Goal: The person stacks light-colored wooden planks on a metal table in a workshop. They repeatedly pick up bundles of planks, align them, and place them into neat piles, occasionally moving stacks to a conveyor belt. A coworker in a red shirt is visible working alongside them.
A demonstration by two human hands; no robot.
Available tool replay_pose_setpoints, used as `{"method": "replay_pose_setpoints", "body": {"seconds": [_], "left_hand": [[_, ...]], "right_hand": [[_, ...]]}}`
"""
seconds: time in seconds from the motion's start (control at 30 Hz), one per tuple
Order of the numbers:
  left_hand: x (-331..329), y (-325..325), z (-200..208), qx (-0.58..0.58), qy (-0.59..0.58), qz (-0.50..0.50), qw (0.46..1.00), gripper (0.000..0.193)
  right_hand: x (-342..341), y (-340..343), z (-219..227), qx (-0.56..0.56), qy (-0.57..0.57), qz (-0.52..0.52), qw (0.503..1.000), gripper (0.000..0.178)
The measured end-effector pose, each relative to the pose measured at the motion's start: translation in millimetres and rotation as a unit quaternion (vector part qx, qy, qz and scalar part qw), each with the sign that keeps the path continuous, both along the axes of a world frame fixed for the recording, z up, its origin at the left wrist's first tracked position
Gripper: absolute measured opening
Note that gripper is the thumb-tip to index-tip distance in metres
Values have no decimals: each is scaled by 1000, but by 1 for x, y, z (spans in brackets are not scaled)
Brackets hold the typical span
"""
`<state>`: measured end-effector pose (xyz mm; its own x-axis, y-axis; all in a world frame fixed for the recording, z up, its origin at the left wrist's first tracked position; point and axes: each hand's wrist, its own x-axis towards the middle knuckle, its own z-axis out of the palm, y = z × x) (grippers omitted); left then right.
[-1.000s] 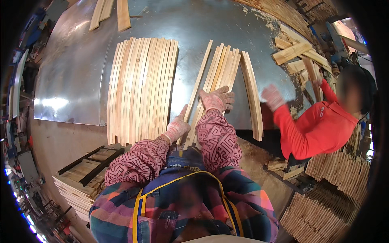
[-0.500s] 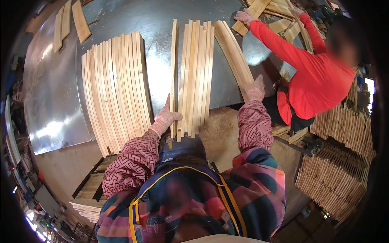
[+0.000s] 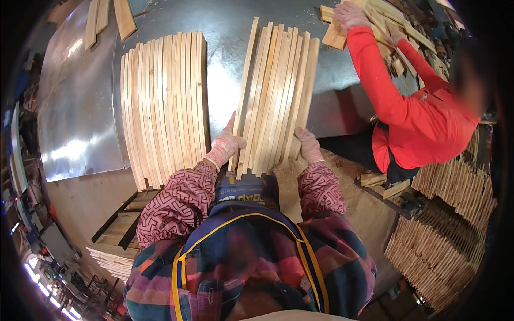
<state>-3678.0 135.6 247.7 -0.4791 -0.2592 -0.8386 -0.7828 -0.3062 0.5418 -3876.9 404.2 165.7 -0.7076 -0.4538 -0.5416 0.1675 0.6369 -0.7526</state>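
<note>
A row of upright wooden slats (image 3: 273, 96) stands on edge on the metal table in front of me. At its left side, my left hand (image 3: 225, 146), in a pale glove, has its fingers along the outermost slat and its thumb over the near end. My right hand (image 3: 309, 145), gloved too, grips the near end of the rightmost slats, which lean against the row. Between them the hands hold the row from both sides. To the left stands a larger, tightly packed row of slats (image 3: 163, 107), touched by neither hand.
The metal table (image 3: 77, 128) carries loose boards (image 3: 124, 20) at the far left. At the right, a co-worker in a red top (image 3: 412, 123) handles wood pieces (image 3: 337, 35). Slat stacks stand at the lower right (image 3: 428, 257) and the lower left (image 3: 112, 259).
My right hand has moved left, bringing the separate slats against the row's right side. The row now tilts slightly rightward at its far end. The co-worker's arms have shifted.
</note>
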Motion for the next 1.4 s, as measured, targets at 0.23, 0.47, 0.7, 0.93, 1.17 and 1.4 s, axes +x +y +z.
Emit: {"method": "replay_pose_setpoints", "body": {"seconds": [0.23,0.47,0.7,0.93,1.17,1.4], "left_hand": [[48,-13,100,-7,132,195,972,111],[58,-28,134,72,319,246,912,113],[168,-91,160,-223,113,204,946,104],[187,-103,114,-629,-184,-147,741,86],[-7,11,99,-345,61,-152,924,118],[-56,30,57,-289,34,-150,945,131]], "right_hand": [[59,-35,173,-41,49,-81,995,43],[154,-157,235,-305,117,321,889,54],[72,-143,177,-69,234,25,969,79],[32,-136,125,174,151,8,973,124],[19,-132,129,166,111,64,978,127],[-2,-109,114,187,87,33,978,132]]}}
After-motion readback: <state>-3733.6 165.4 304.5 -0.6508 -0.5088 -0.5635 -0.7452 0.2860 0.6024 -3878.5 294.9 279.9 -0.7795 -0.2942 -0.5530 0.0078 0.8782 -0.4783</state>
